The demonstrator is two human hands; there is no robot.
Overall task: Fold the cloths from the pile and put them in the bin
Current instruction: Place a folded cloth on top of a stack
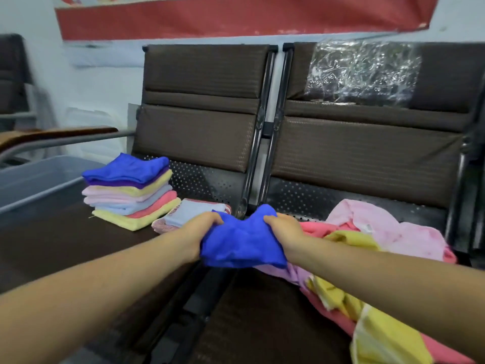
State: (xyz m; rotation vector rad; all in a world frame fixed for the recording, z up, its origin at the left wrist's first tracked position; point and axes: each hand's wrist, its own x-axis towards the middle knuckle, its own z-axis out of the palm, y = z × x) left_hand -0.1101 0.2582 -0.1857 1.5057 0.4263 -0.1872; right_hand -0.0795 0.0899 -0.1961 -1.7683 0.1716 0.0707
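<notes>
Both hands hold a bright blue cloth [242, 243] over the gap between two brown bench seats. My left hand [199, 228] grips its left upper corner and my right hand [284, 228] grips its right upper corner; the cloth sags between them. To the right, a loose pile of pink, yellow and coral cloths [372, 248] lies on the right seat. On the left seat stands a stack of folded cloths [131, 191] with a blue one on top, and beside it a folded light-blue cloth [194, 211] rests on a pink one. A grey bin [34, 179] sits at the far left.
The bench backrests [204, 109] rise behind the seats, with a black metal frame [262, 132] between them. Clear crumpled plastic [362, 72] covers part of the right backrest. A wooden armrest [57, 134] reaches over the bin. A red banner hangs on the wall.
</notes>
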